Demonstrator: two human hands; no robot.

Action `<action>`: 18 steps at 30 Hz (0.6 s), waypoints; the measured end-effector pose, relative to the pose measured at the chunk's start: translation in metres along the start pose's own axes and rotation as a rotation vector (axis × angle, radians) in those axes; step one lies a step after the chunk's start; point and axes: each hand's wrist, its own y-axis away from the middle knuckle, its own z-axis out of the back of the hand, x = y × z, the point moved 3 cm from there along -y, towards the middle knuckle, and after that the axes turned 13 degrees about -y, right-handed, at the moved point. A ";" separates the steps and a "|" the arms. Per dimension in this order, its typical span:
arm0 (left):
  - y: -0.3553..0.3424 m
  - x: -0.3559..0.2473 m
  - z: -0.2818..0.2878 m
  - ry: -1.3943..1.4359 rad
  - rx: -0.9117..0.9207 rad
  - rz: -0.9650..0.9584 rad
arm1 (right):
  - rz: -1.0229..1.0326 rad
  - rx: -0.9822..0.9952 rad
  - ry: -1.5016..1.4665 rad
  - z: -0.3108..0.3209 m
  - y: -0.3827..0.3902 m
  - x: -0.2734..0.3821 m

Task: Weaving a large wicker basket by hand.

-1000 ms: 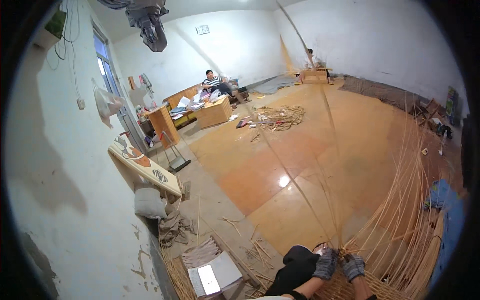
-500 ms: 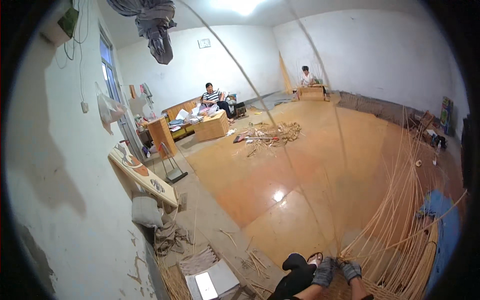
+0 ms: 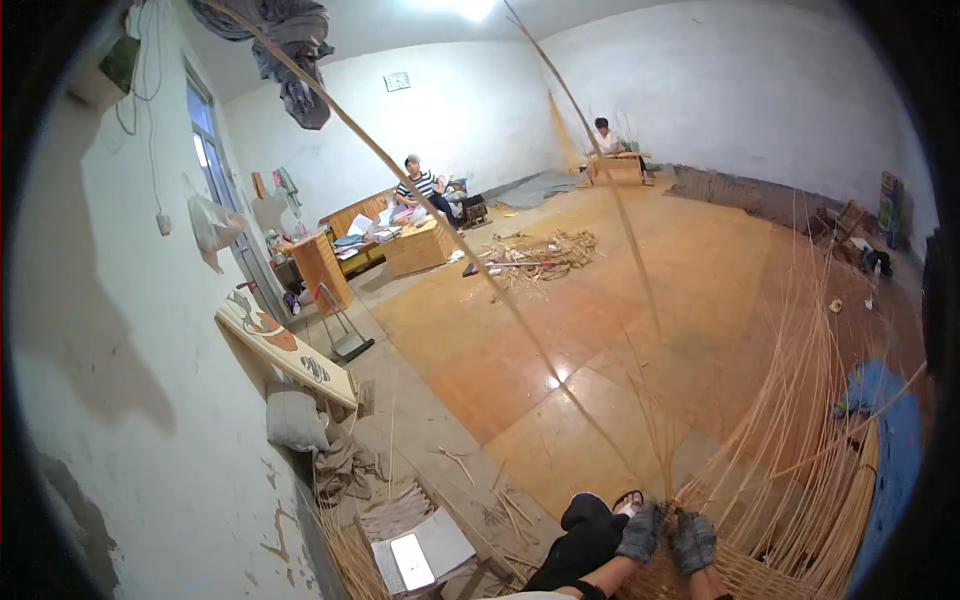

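Both of my hands wear grey gloves and sit close together at the far edge of a woven wicker piece near the bottom of the view. My left hand is closed at the base of several upright wicker strands. My right hand, right beside it, has its fingers curled over the weave's edge and the strands there. The fingertips are too small to make out finely. Long pale strands fan up from the weave on the right. Two long canes rise across the view.
To my left, a phone lies on a pale board on a low stool. Cut wicker pieces lie on the floor beside my foot. A pile of scraps is farther out. Two other people sit at the back. Blue sheeting lies at right.
The long canes have swung and shifted left at the top. My right hand has moved slightly left and its fingers show more. The seated person at back left has raised a hand.
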 end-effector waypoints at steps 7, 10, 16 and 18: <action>-0.012 0.056 0.011 0.976 0.503 0.442 | 0.038 -0.092 -0.475 0.037 -0.021 0.019; -0.027 -0.029 0.029 0.631 0.539 0.321 | -0.150 -0.270 -0.353 0.070 -0.009 -0.001; -0.022 -0.032 0.021 0.432 0.461 0.346 | 0.000 0.057 0.058 0.073 -0.067 0.083; -0.008 0.012 -0.002 0.448 0.358 0.366 | 0.025 0.141 0.152 0.060 -0.086 0.106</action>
